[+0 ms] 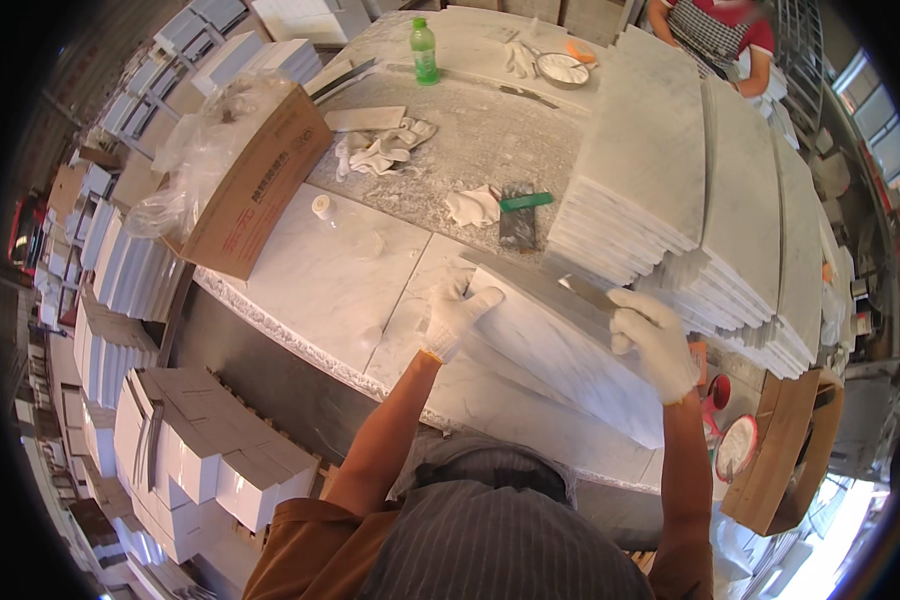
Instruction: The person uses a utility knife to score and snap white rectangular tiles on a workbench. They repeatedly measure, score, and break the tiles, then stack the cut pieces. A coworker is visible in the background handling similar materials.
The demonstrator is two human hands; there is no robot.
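A long white marble slab (570,355) with faint grey veins stands tilted on the worktable in front of me. My left hand (455,318), in a white knit glove, grips its left end, with the thumb over the top edge. Some of those fingers are hidden. Also gloved, my right hand (658,345) is closed around a putty knife (588,293), holding it above the slab's upper edge. The blade points left, and its tip carries something whitish. I cannot tell whether the blade touches the slab.
Stacked marble slabs (650,140) rise at the right. A cardboard box (255,185) with plastic film stands at the left. Farther back are a green bottle (424,52), rags (385,148) and a bowl of white paste (563,69). Another bowl (737,447) sits near my right arm. A person (715,40) works beyond.
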